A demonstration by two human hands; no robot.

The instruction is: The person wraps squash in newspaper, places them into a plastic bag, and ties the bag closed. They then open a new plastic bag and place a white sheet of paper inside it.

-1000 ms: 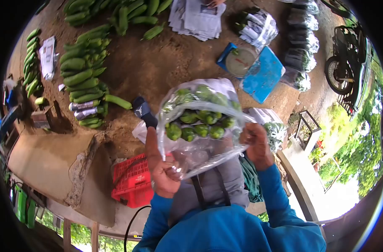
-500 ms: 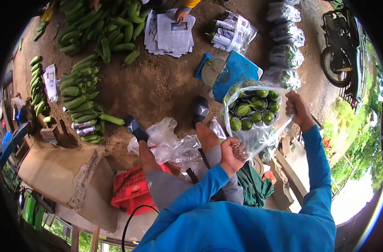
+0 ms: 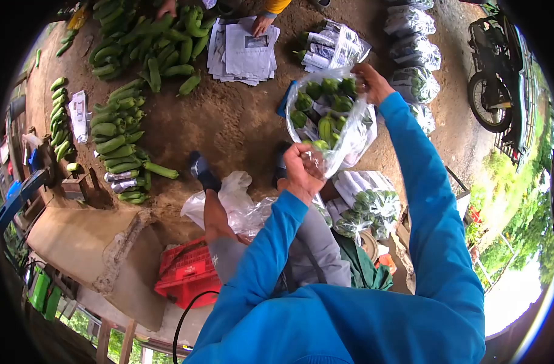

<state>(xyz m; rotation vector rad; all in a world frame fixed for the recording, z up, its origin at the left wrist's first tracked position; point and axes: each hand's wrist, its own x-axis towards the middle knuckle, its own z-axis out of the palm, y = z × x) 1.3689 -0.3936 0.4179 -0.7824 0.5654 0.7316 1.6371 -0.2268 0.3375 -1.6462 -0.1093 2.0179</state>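
Note:
A clear plastic bag [image 3: 354,142] full of upright green gourds [image 3: 327,128], some wrapped in newspaper, is held in front of me. My left hand [image 3: 304,170] is closed on the near side of its rim. On the far right side of the rim, my right hand [image 3: 374,84] grips the gathered plastic. The bag's mouth stays open between them, tilted toward me. Behind it a blue-topped scale [image 3: 286,100] is almost entirely hidden, only a blue edge showing.
Several packed bags [image 3: 413,51] line the right, and another [image 3: 371,203] sits by my knee. Loose gourds [image 3: 116,130] lie left. Another person's hand [image 3: 263,25] rests on newspaper sheets [image 3: 248,54]. A red crate [image 3: 189,273] and loose plastic [image 3: 231,200] are near my legs; a motorcycle [image 3: 492,97] stands right.
Both hands have carried the bag forward and left, over the blue-topped scale. The packed bag by my knee now shows. The other person's hand stays on the paper.

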